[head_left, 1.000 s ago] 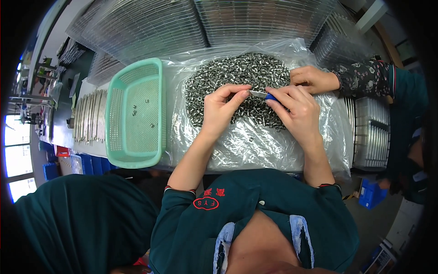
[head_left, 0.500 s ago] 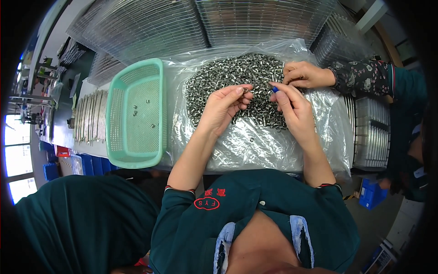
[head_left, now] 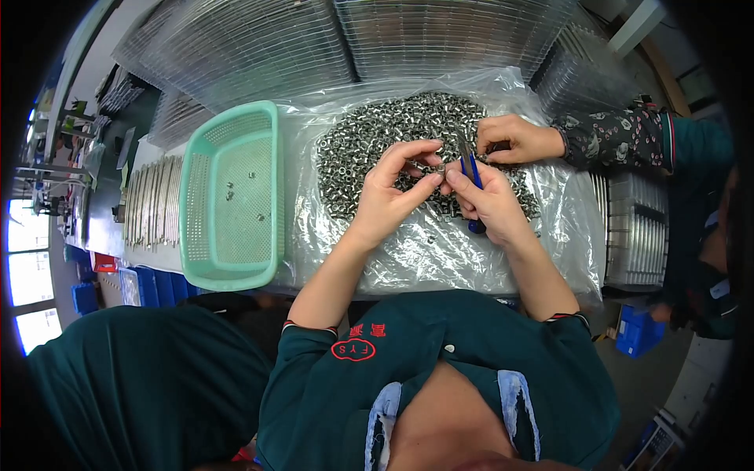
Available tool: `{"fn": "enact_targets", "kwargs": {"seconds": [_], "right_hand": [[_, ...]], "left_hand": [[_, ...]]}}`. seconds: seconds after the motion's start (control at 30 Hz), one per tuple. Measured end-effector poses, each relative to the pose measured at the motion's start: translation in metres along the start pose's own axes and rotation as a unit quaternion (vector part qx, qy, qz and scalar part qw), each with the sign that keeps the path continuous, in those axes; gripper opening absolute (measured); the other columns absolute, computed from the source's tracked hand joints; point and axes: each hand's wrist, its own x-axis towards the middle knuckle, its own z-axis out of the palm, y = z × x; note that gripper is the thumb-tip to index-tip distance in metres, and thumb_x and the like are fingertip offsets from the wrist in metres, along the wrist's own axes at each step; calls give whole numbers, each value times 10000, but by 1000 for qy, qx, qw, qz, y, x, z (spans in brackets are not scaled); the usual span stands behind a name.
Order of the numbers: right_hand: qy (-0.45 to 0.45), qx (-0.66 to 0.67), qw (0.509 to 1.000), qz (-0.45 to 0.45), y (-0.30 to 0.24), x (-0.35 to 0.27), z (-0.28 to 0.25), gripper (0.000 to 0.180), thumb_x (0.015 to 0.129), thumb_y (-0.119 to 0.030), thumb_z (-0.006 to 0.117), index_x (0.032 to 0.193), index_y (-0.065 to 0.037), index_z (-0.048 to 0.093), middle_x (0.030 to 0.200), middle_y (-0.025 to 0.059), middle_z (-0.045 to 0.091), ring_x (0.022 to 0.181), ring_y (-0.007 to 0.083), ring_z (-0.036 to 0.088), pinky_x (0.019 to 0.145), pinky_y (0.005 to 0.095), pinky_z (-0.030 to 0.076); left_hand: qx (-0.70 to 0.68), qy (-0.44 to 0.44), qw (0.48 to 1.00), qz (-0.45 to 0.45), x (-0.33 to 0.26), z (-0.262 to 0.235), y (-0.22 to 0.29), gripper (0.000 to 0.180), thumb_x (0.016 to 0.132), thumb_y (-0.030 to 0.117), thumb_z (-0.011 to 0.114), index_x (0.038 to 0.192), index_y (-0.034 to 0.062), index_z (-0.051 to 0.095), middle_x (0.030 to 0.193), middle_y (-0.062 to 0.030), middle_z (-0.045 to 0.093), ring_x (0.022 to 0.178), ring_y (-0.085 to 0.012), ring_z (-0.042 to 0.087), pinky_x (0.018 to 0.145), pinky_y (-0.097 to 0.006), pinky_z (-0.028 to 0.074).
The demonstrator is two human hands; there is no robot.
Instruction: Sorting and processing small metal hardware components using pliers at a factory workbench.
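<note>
A heap of small silver metal parts [head_left: 369,141] lies on a clear plastic sheet [head_left: 440,251] on the table. My left hand [head_left: 397,184] hovers over the heap and pinches one small metal part between thumb and fingers. My right hand [head_left: 491,200] is close beside it and grips a blue-handled tool [head_left: 471,173] whose metal tip points up toward the part. The two hands nearly touch at the fingertips.
A mint-green perforated basket [head_left: 236,196] with a few small parts stands left of the heap. Another person's hand [head_left: 514,140] in a patterned sleeve reaches into the heap from the right. Stacked metal trays lie behind and at both sides.
Both my hands drew closer together over the heap, fingertips now meeting at the tool's tip. The other person's hand stayed on the heap's right side.
</note>
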Motion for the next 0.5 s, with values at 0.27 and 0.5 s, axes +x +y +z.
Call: {"fn": "enact_targets", "kwargs": {"seconds": [0.27, 0.5], "right_hand": [[-10, 52, 999, 12, 2, 1, -2, 179, 863, -176, 550, 964, -28, 542, 755, -3, 556, 491, -1, 375, 414, 133, 290], [-42, 164, 982, 83, 1, 2, -5, 211, 876, -184, 527, 980, -1, 542, 719, -27, 494, 490, -13, 358, 394, 124, 284]], "left_hand": [[3, -6, 1000, 22, -3, 2, -5, 498, 744, 19, 622, 1207, 61, 443, 939, -45, 565, 873, -118, 537, 750, -252, 427], [58, 34, 997, 49, -2, 7, -1, 408, 724, 19, 632, 1114, 48, 517, 893, -59, 560, 854, -151, 537, 737, -274, 440]]}}
